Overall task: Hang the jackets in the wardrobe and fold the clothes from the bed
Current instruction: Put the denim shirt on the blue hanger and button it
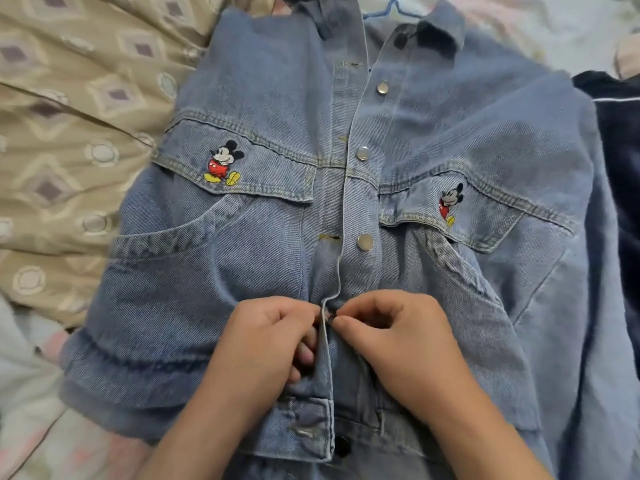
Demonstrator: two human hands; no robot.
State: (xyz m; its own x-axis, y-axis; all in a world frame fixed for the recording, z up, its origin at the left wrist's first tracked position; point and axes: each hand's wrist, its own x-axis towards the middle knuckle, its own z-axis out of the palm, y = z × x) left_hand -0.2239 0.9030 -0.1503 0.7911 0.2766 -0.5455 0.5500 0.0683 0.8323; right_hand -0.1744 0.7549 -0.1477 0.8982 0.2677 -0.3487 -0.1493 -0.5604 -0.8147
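Pinching at 6 o'clock, the left hand (266, 344) curls its fingers round one front edge of the jacket (270, 109). The right hand (398, 337) nips the other edge between thumb and forefinger, and the fingertips almost meet. A beige quilt (69, 116) lies at 9 o'clock. The jacket lies face up on the bed (31, 393) and fills the centre, with its collar at 12 o'clock, where a blue hanger (393, 5) pokes out. Three silver buttons (365, 241) run down its front, the holes beside them empty. A dark garment (620, 140) lies at 3 o'clock.
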